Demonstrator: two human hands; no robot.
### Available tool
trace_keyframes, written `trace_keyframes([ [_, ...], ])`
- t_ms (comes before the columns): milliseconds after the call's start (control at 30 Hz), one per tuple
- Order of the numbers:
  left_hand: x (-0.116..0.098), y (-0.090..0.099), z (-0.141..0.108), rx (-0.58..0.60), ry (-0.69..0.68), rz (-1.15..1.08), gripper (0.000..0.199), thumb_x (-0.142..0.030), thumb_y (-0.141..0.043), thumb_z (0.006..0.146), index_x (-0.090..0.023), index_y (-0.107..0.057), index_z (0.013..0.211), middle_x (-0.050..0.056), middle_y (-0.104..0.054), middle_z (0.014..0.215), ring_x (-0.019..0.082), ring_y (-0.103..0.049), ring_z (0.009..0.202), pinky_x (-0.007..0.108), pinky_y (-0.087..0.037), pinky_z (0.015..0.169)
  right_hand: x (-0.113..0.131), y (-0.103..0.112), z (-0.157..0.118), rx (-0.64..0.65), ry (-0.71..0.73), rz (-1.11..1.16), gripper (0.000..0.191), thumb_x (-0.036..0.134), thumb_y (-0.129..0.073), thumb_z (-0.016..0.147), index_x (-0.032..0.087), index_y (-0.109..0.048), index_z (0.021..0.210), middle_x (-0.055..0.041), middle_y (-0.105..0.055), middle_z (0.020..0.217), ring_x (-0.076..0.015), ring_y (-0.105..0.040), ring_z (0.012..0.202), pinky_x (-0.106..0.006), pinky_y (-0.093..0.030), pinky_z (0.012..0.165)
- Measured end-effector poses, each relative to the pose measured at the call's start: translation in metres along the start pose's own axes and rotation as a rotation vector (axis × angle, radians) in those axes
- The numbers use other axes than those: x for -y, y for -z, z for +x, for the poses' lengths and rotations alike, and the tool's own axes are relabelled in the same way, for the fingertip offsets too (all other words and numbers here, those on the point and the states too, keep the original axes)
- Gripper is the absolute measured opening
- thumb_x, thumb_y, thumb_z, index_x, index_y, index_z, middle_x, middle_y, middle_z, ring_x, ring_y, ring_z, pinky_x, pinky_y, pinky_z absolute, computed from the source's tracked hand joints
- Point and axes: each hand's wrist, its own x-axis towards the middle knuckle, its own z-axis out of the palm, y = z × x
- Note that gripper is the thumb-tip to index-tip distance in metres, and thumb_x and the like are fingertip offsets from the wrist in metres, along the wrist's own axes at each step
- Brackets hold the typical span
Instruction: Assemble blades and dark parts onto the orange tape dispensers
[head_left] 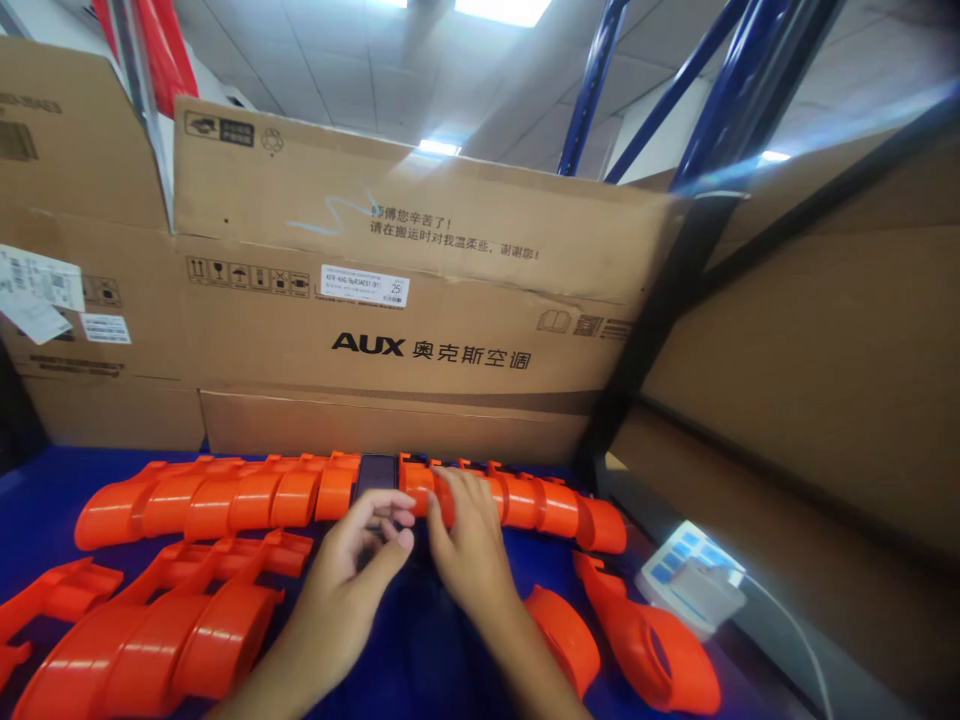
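A row of orange plastic parts, shaped like handheld tape dispensers, lies across the blue surface. In the middle of that row stands a dark rectangular phone-like device. Just in front of it is my left hand, its fingers loosely curled and the thumb apart, with nothing visible in the grasp. My right hand reaches over the row with fingers stretched out and thumb spread. Whether its fingertips touch the orange parts behind them, I cannot tell.
More orange parts lie nested at the left, and a separate one is at the right. Beside it sits a white power strip with a plug and cable. Cardboard walls the back; a dark metal post rises at the right.
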Motion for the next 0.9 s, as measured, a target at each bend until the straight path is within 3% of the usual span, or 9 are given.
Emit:
trace_keyframes([
  [100,0.022,-0.012,0.009,-0.081,-0.016,-0.02,0.022,-0.039,-0.066,0.091,-0.025,-0.07,0.108,0.004,-0.07,0.098,0.024,-0.064,0.096,0.035,-0.05,0.087,-0.005,-0.006,-0.003,0.049,0.055,-0.146,0.048,0.023,-0.051,0.096,0.018,-0.053,0.143,-0.0148,-0.06,0.142,-0.0335,-0.05,0.133,-0.055,-0.043,0.112],
  [300,0.05,-0.004,0.007,-0.159,0.02,-0.039,0.021,-0.04,-0.07,0.088,-0.025,-0.072,0.102,0.004,-0.069,0.094,0.025,-0.063,0.094,0.034,-0.048,0.084,-0.013,-0.016,-0.006,0.149,0.019,-0.375,0.061,0.017,-0.054,0.09,0.015,-0.047,0.151,-0.0154,-0.051,0.154,-0.0362,-0.04,0.143,-0.053,-0.039,0.114],
  [533,0.051,-0.003,0.01,-0.214,0.096,-0.171,0.022,-0.041,-0.073,0.084,-0.024,-0.074,0.098,0.002,-0.07,0.084,0.02,-0.062,0.08,0.028,-0.046,0.075,-0.021,-0.022,-0.001,0.222,-0.057,-0.511,0.074,0.019,-0.071,0.082,0.021,-0.046,0.152,-0.0172,-0.042,0.16,-0.0415,-0.037,0.144,-0.055,-0.036,0.111],
  [733,0.058,0.001,0.018,-0.276,0.201,-0.297,0.025,-0.04,-0.079,0.075,-0.023,-0.073,0.093,-0.002,-0.065,0.07,0.013,-0.05,0.06,0.021,-0.038,0.053,-0.018,-0.03,0.001,0.275,-0.091,-0.562,0.09,0.025,-0.085,0.074,0.025,-0.043,0.154,-0.0218,-0.028,0.165,-0.0467,-0.033,0.145,-0.059,-0.032,0.11],
  [900,0.06,0.002,0.02,-0.328,0.227,-0.378,0.028,-0.037,-0.078,0.073,-0.022,-0.072,0.096,-0.002,-0.063,0.068,0.012,-0.051,0.058,0.019,-0.035,0.048,-0.014,-0.035,0.005,0.298,-0.091,-0.595,0.089,0.025,-0.086,0.074,0.026,-0.045,0.153,-0.0233,-0.026,0.166,-0.0468,-0.033,0.145,-0.061,-0.03,0.11],
])
